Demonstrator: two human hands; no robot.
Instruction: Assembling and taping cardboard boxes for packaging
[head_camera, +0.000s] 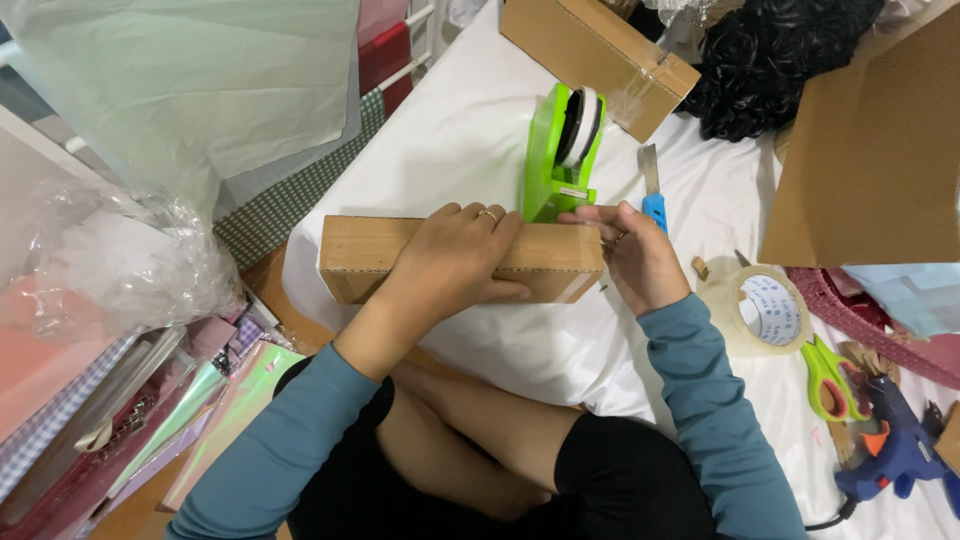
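Note:
A flat brown cardboard box (365, 255) stands on its edge on the white cloth (460, 130) in front of me. My left hand (455, 262) lies flat over its top and front, a ring on one finger. My right hand (635, 255) grips the box's right end, fingers pinched at the top corner. Right behind the box stands a green tape dispenser (560, 150) with a white roll in it. I cannot tell whether a strip of tape is between my right fingers.
A blue utility knife (652, 190) lies right of the dispenser. A clear tape roll (765, 310), green scissors (830, 375) and a blue glue gun (900, 445) lie at right. Another cardboard box (600, 55) and a large cardboard sheet (870, 160) sit behind. Paper sheets and crinkled plastic (120, 260) pile up at left.

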